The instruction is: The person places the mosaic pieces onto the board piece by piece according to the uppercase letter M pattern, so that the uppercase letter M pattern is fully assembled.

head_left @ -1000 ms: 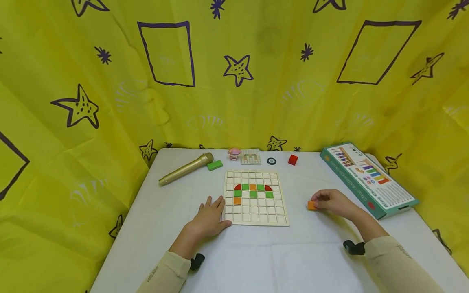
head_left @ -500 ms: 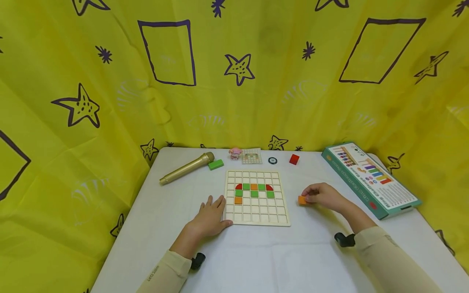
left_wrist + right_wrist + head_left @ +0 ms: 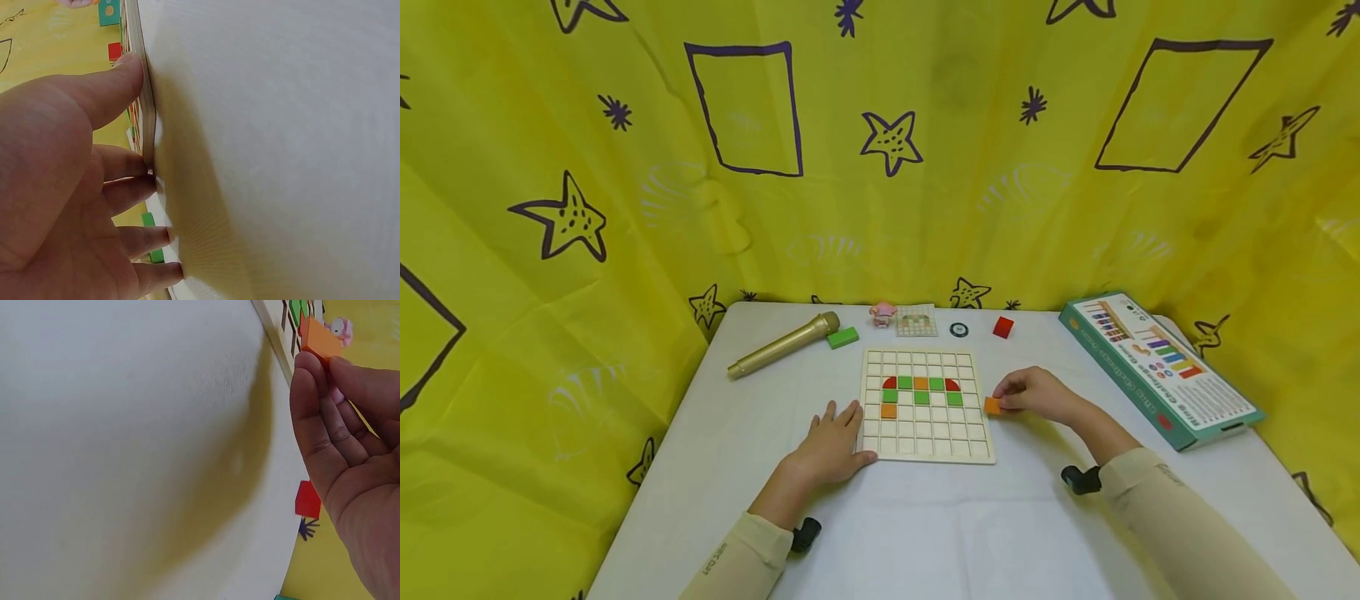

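Observation:
Between thumb and fingertips my right hand [image 3: 1036, 395] pinches a small orange square tile [image 3: 992, 406], just off the right edge of the wooden grid board [image 3: 928, 433]. The right wrist view shows the same orange tile [image 3: 320, 341] held above the white table, near the board's edge. My left hand [image 3: 826, 448] lies with fingers spread at the board's lower left, the thumb touching its corner in the left wrist view [image 3: 69, 187]. Green, red and orange tiles sit in the board's cells: an upper row, several green ones below, and one orange tile [image 3: 889, 411] at left.
Behind the board are a gold microphone [image 3: 784, 345], a green block [image 3: 843, 337], a pink figurine [image 3: 883, 314], a printed pattern card [image 3: 917, 320], a round dark-rimmed disc [image 3: 958, 330] and a red block [image 3: 1003, 327]. A game box [image 3: 1161, 367] lies at right. Yellow curtain [image 3: 887, 225] closes the back.
My right hand has moved left with the orange tile, from beside the box to the board's right edge. The left hand has stayed in place.

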`<control>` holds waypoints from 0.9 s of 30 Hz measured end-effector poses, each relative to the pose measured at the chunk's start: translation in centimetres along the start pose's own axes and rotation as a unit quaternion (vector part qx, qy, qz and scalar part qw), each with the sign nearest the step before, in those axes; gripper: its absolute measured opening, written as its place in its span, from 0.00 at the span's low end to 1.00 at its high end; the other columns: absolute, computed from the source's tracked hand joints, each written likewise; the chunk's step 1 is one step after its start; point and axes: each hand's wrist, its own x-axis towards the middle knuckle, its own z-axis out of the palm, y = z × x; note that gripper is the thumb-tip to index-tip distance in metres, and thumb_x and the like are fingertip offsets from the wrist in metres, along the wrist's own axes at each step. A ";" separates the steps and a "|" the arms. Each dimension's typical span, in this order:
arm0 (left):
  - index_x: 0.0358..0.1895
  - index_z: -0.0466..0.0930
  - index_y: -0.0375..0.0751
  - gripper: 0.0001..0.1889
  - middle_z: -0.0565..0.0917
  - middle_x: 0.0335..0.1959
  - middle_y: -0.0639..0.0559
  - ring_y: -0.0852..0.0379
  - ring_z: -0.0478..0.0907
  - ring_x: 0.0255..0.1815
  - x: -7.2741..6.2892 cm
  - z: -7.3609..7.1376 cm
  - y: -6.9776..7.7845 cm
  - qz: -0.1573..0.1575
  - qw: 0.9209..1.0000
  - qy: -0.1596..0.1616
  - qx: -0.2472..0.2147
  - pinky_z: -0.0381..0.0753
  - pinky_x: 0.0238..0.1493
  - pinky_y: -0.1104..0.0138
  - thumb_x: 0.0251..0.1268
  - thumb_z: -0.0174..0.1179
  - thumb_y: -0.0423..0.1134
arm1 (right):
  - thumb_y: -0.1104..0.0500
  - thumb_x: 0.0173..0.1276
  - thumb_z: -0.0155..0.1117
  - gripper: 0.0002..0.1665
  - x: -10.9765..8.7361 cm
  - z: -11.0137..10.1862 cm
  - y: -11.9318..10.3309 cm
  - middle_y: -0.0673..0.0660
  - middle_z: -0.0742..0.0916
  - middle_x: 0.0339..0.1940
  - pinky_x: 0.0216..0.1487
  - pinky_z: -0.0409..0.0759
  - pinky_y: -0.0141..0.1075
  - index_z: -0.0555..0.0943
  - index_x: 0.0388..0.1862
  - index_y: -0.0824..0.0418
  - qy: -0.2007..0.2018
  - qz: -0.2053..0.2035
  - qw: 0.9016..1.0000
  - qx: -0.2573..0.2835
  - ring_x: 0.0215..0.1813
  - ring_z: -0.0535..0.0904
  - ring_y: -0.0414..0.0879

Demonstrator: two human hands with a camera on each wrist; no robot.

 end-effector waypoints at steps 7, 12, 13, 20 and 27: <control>0.79 0.56 0.34 0.45 0.57 0.80 0.43 0.31 0.46 0.79 -0.1 0.0 0.1 -0.001 1.000 0.000 -0.006 0.52 0.74 0.39 0.69 0.60 0.60 | 0.65 0.69 0.66 0.06 1.1 0.8 -0.9 0.56 0.87 0.39 0.44 0.84 0.36 0.85 0.43 0.65 -0.013 0.001 1.000 -0.001 0.38 0.81 0.48; 0.79 0.56 0.35 0.45 0.57 0.80 0.43 0.31 0.46 0.79 -0.1 0.0 0.1 0.000 1.000 0.001 -0.005 0.53 0.73 0.39 0.70 0.60 0.60 | 0.66 0.69 0.66 0.05 1.6 1.3 -1.6 0.56 0.87 0.40 0.45 0.84 0.36 0.86 0.42 0.65 -0.016 -0.001 1.000 0.003 0.37 0.82 0.48; 0.79 0.56 0.35 0.45 0.57 0.80 0.43 0.31 0.46 0.79 -0.1 0.0 0.1 0.000 1.000 0.001 -0.004 0.53 0.73 0.39 0.70 0.59 0.60 | 0.66 0.69 0.66 0.05 1.7 1.4 -1.7 0.56 0.87 0.40 0.45 0.85 0.36 0.86 0.42 0.65 -0.018 -0.004 1.000 0.003 0.37 0.82 0.48; 0.78 0.56 0.34 0.45 0.57 0.80 0.42 0.31 0.47 0.79 0.0 0.0 0.1 0.000 1.000 0.002 0.002 0.54 0.73 0.39 0.69 0.59 0.61 | 0.65 0.69 0.67 0.04 2.3 2.1 -2.3 0.55 0.87 0.37 0.44 0.85 0.38 0.85 0.40 0.65 -0.031 -0.010 0.999 0.010 0.35 0.83 0.48; 0.78 0.56 0.34 0.45 0.57 0.80 0.43 0.31 0.47 0.79 0.1 0.1 0.0 0.001 1.000 0.002 0.006 0.55 0.73 0.39 0.69 0.59 0.61 | 0.65 0.69 0.68 0.04 2.6 2.6 -2.7 0.55 0.87 0.34 0.43 0.85 0.37 0.86 0.40 0.66 -0.040 -0.015 0.999 0.016 0.34 0.83 0.48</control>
